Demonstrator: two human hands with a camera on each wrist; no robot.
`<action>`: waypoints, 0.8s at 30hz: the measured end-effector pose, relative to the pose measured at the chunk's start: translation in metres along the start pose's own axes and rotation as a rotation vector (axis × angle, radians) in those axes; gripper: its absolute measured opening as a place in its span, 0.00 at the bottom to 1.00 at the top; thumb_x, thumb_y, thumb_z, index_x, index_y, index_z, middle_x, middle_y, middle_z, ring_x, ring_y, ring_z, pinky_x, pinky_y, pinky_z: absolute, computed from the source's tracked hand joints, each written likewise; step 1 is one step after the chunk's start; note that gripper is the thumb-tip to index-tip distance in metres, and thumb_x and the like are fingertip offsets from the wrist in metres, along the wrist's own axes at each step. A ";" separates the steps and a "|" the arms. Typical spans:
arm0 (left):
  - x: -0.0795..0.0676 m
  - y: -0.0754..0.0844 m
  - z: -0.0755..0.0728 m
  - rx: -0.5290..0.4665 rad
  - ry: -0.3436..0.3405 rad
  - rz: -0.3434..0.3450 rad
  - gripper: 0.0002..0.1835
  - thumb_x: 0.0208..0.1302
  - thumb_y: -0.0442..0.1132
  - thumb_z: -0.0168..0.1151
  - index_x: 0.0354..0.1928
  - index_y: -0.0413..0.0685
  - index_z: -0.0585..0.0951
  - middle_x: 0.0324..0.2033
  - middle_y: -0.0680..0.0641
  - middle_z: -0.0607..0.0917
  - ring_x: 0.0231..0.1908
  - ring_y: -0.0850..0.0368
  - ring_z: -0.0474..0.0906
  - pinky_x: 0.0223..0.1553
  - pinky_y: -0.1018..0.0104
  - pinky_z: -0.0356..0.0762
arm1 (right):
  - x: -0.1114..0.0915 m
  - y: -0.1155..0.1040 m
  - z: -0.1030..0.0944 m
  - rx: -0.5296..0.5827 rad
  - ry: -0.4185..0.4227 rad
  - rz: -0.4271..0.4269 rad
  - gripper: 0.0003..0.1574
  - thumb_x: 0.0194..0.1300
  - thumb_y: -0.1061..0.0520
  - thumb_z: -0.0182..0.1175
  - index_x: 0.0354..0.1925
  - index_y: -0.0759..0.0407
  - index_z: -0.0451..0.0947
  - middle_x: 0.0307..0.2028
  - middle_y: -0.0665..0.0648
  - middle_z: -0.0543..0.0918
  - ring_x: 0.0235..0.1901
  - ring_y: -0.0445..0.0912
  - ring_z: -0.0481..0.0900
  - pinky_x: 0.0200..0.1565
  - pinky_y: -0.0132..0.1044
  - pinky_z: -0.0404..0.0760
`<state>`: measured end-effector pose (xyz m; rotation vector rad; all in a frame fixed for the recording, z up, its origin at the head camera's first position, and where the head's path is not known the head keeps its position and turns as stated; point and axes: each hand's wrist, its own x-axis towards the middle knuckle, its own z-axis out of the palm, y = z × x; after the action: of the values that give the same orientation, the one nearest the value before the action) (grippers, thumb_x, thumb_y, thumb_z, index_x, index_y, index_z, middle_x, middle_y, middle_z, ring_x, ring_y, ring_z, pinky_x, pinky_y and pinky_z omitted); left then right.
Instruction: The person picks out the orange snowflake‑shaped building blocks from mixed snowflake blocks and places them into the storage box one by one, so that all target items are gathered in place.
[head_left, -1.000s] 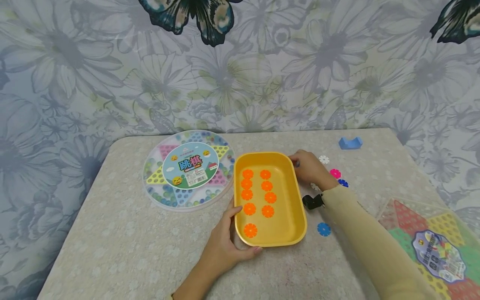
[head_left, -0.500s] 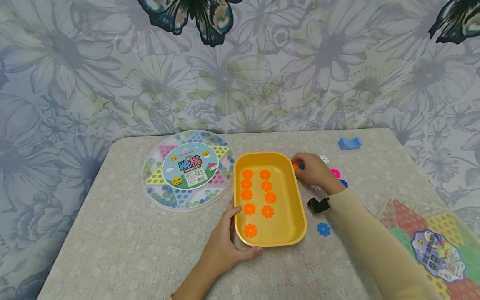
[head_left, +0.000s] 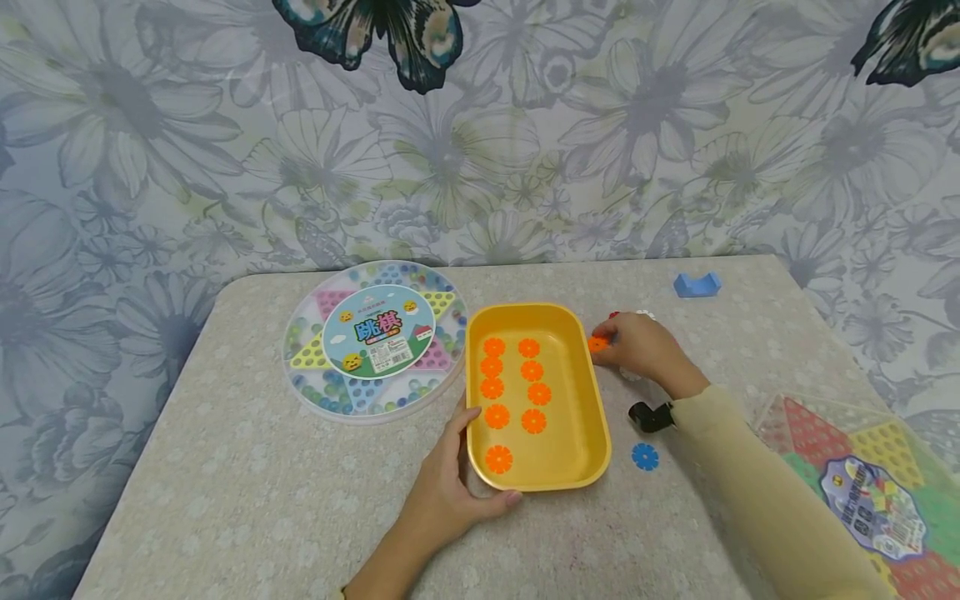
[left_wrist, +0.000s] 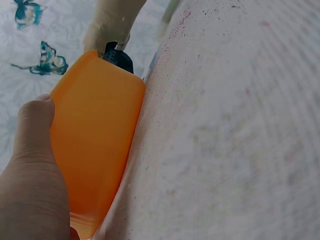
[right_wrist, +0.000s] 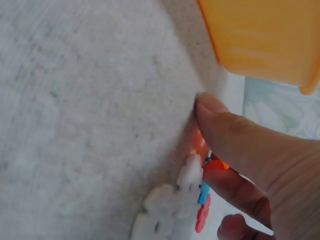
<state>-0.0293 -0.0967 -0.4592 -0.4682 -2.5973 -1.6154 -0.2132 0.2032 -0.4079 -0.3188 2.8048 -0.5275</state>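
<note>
My left hand [head_left: 450, 492] grips the lower left corner of a yellow plastic tray [head_left: 577, 400], its thumb at the front edge. The tray's orange wall [left_wrist: 95, 140] fills much of the left wrist view. Inside lie several orange flower-shaped discs [head_left: 497, 417] in two columns. Just right of the tray, my right hand [head_left: 645, 346] pinches an orange flower-shaped disc [head_left: 597, 343] low over the table. White flower-shaped discs [right_wrist: 157, 215], a blue disc [right_wrist: 203, 192] and a red disc [right_wrist: 202, 215] are close to its fingers in the right wrist view.
A round marble board game [head_left: 375, 342] lies left of the tray. Further right are a blue disc [head_left: 645, 457], a light blue block [head_left: 697, 285] and a clear-covered game board [head_left: 870, 500]. A black wrist device [head_left: 650, 417] hangs by the right sleeve.
My right hand has shifted right and slightly nearer, and the orange disc now shows clearly at its fingertips. It now covers the pink and dark blue discs. My left hand and the tray hold still.
</note>
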 end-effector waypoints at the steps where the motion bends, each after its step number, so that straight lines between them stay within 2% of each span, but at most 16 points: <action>1: 0.000 0.000 0.000 -0.001 0.000 -0.001 0.57 0.46 0.57 0.79 0.73 0.50 0.56 0.79 0.52 0.48 0.75 0.52 0.58 0.72 0.63 0.62 | -0.002 0.001 -0.001 0.001 -0.004 0.004 0.28 0.58 0.45 0.71 0.53 0.58 0.84 0.50 0.59 0.86 0.47 0.54 0.80 0.55 0.54 0.80; 6: 0.001 0.000 0.000 -0.006 0.001 0.009 0.59 0.46 0.56 0.80 0.75 0.51 0.55 0.79 0.51 0.48 0.75 0.52 0.58 0.72 0.65 0.61 | -0.013 0.004 -0.005 0.054 0.016 0.020 0.32 0.58 0.41 0.71 0.55 0.57 0.82 0.57 0.60 0.82 0.55 0.57 0.77 0.59 0.58 0.76; 9: 0.001 0.000 0.000 -0.016 0.001 0.016 0.60 0.46 0.55 0.80 0.76 0.52 0.53 0.79 0.50 0.48 0.75 0.52 0.57 0.72 0.67 0.59 | -0.022 0.003 -0.009 0.088 0.049 0.010 0.32 0.59 0.41 0.71 0.56 0.57 0.81 0.56 0.60 0.82 0.54 0.57 0.77 0.57 0.58 0.77; 14: 0.002 -0.001 -0.001 -0.038 -0.008 0.002 0.62 0.46 0.57 0.79 0.78 0.57 0.50 0.79 0.49 0.48 0.75 0.53 0.57 0.72 0.70 0.56 | -0.041 -0.001 -0.015 0.086 0.132 -0.031 0.28 0.60 0.45 0.71 0.54 0.56 0.82 0.47 0.57 0.84 0.41 0.52 0.76 0.44 0.47 0.80; 18: 0.001 -0.001 -0.001 -0.038 -0.012 -0.012 0.64 0.46 0.59 0.78 0.79 0.57 0.48 0.79 0.50 0.49 0.75 0.53 0.58 0.72 0.70 0.57 | -0.058 -0.008 -0.015 0.109 0.203 -0.075 0.25 0.58 0.45 0.72 0.52 0.54 0.84 0.42 0.54 0.84 0.33 0.49 0.71 0.33 0.37 0.74; 21: 0.002 -0.001 -0.001 -0.028 -0.010 -0.015 0.65 0.46 0.58 0.79 0.79 0.56 0.47 0.79 0.51 0.50 0.75 0.52 0.58 0.72 0.70 0.57 | -0.071 -0.014 -0.011 0.158 0.262 -0.120 0.24 0.57 0.46 0.73 0.50 0.53 0.84 0.42 0.51 0.84 0.32 0.47 0.69 0.30 0.33 0.72; 24: 0.002 -0.001 -0.001 -0.019 -0.010 -0.018 0.65 0.45 0.56 0.80 0.79 0.56 0.46 0.79 0.52 0.49 0.75 0.53 0.57 0.72 0.69 0.57 | -0.083 -0.022 -0.005 0.221 0.295 -0.166 0.23 0.56 0.48 0.74 0.50 0.52 0.85 0.42 0.49 0.84 0.34 0.46 0.70 0.30 0.30 0.74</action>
<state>-0.0315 -0.0975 -0.4590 -0.4563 -2.6025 -1.6492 -0.1326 0.2063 -0.3768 -0.4628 2.9742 -0.9873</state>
